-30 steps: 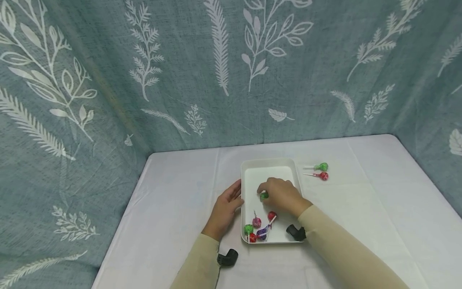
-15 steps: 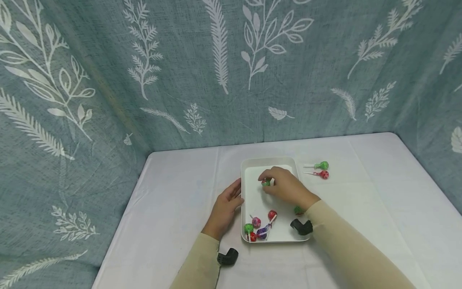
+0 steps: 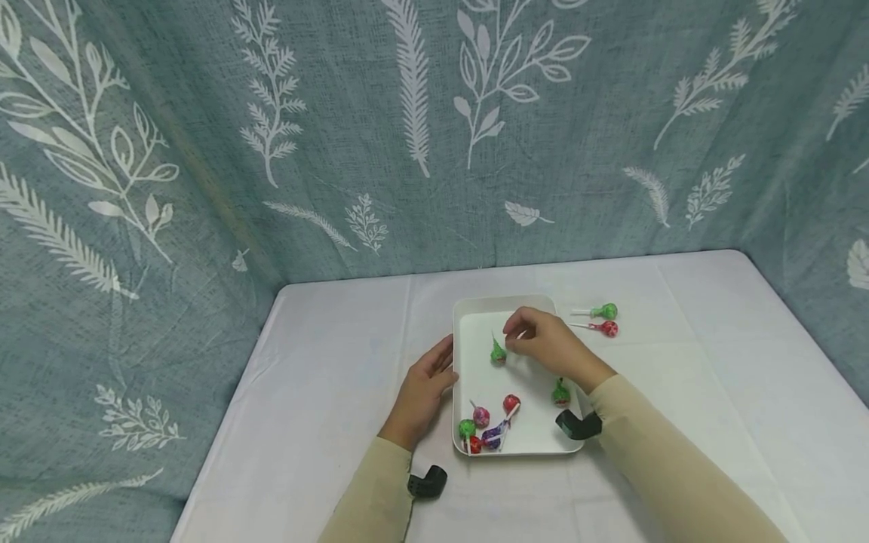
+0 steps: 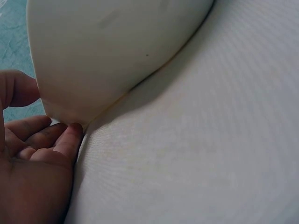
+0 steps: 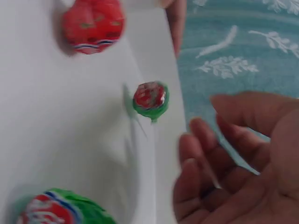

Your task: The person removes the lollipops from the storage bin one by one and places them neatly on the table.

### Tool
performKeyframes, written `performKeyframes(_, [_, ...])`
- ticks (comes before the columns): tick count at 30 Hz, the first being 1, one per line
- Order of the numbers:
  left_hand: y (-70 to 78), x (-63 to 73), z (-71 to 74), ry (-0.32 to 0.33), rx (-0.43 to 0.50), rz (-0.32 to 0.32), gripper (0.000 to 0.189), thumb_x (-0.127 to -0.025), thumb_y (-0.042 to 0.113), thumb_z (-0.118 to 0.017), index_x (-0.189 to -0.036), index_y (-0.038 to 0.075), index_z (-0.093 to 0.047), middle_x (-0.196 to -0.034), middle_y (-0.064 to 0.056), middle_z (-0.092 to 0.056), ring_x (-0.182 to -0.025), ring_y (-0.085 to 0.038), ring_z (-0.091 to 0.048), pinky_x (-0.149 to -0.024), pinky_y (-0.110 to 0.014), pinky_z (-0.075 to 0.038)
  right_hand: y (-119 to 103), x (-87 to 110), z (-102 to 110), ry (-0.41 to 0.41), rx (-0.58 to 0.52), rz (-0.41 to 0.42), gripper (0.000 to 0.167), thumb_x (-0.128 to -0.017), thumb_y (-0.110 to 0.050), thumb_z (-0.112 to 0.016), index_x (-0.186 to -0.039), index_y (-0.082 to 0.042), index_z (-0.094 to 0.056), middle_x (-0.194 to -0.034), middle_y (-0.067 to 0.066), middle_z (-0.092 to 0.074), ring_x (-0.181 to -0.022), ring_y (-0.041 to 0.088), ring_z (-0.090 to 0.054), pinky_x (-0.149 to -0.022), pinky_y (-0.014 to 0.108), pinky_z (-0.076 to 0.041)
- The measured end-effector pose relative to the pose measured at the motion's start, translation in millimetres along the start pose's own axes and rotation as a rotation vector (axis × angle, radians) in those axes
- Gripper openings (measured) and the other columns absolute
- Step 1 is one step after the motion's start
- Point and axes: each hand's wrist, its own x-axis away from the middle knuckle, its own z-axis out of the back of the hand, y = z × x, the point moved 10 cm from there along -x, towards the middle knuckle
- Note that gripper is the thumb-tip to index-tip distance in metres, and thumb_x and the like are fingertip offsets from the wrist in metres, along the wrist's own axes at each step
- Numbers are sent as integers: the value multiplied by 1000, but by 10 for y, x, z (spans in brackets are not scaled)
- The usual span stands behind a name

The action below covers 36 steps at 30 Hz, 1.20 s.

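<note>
A white tray lies on the table, holding several wrapped lollipops. My left hand grips its left side; the left wrist view shows the thumb at the rim and the fingers low against the outer wall. Above the tray's far half is my right hand, its fingers loosely bent and holding nothing. Just left of those fingertips, a green lollipop rests in the tray with its stick pointing away. Another green lollipop lies by the right wall, below the right wrist. In the right wrist view, a green-and-red lollipop shows near the wall.
Green, red, purple and pink lollipops cluster at the tray's near left, among them a pink one and a purple one. Right of the tray on the white cloth lie a green lollipop and a red lollipop. A patterned curtain hangs behind.
My right hand has moved away from me, let go of the green lollipop in the tray's middle, then drawn to the right. The left hand stays at the tray's side.
</note>
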Motion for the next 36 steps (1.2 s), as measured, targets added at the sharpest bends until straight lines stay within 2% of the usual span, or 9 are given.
performKeyframes(3, [0, -7, 5, 2, 3, 6, 66, -101, -2, -57, -165, 2, -43, -167, -12, -46, -153, -29, -44, -123, -39, -38, 26, -18, -117, -46, 71, 1, 23, -99, -11, -79, -120, -6, -73, -111, 7, -70, -97, 24, -66, -82, 42, -57])
performKeyframes(9, [-23, -32, -14, -18, 26, -2, 67, -101, -3, -57, -166, -1, -41, -168, -16, -43, -154, -33, -42, -122, -40, -39, 49, -39, -452, -152, 267, 47, 50, -98, -20, -84, -145, -16, -69, -125, 8, -61, -100, 20, -62, -87, 42, -57])
performKeyframes(11, [-28, -40, -24, -24, 31, -3, 67, -101, -3, -57, -166, 0, -41, -168, -16, -43, -154, -33, -42, -122, -39, -40, 44, -37, -524, -167, 315, 58, 47, -98, -21, -84, -143, -20, -70, -124, 5, -59, -101, 19, -61, -89, 42, -57])
performKeyframes(14, [-29, -43, -30, -28, 25, -7, 67, -101, -3, -58, -166, -1, -41, -168, -16, -44, -154, -33, -42, -122, -39, -40, 29, -38, -568, -165, 360, 77, 31, -97, -22, -85, -126, -21, -74, -116, 0, -58, -98, 17, -60, -89, 40, -56])
performKeyframes(18, [-11, -39, -24, -21, 13, -8, 67, -101, -2, -57, -165, -1, -42, -168, -15, -45, -153, -32, -44, -121, -40, -41, 12, -40, -567, -161, 350, 92, 17, -97, -18, -84, -110, -20, -73, -105, -3, -57, -90, 16, -58, -84, 39, -54])
performKeyframes(21, [-10, -36, -21, -14, 15, -5, 67, -101, -2, -57, -166, -1, -42, -168, -14, -45, -153, -32, -44, -122, -39, -40, 5, -38, -543, -146, 310, 92, 18, -99, -10, -81, -115, -15, -74, -106, -3, -63, -93, 15, -60, -87, 40, -56])
performKeyframes(26, [-45, -36, -22, -13, 36, 2, 67, -101, -3, -57, -166, 0, -42, -168, -14, -45, -153, -31, -43, -123, -39, -39, 37, -30, -457, -88, 218, 37, 26, -101, -5, -76, -126, -9, -71, -119, 5, -73, -106, 21, -69, -95, 45, -60])
performKeyframes(32, [-44, -23, -14, -13, 41, 1, 67, -100, -4, -57, -165, -2, -41, -168, -17, -43, -154, -34, -41, -124, -41, -36, 33, -31, -365, -71, 163, 20, 20, -101, -3, -74, -120, -11, -74, -126, 6, -72, -109, 24, -70, -94, 45, -60])
performKeyframes(36, [-34, -12, -3, -6, 31, 3, 67, -101, -3, -57, -165, -1, -42, -168, -15, -44, -154, -32, -41, -124, -41, -36, -6, -22, -266, -48, 130, 48, 17, -100, -2, -75, -114, -12, -75, -122, 5, -67, -105, 23, -68, -90, 43, -60])
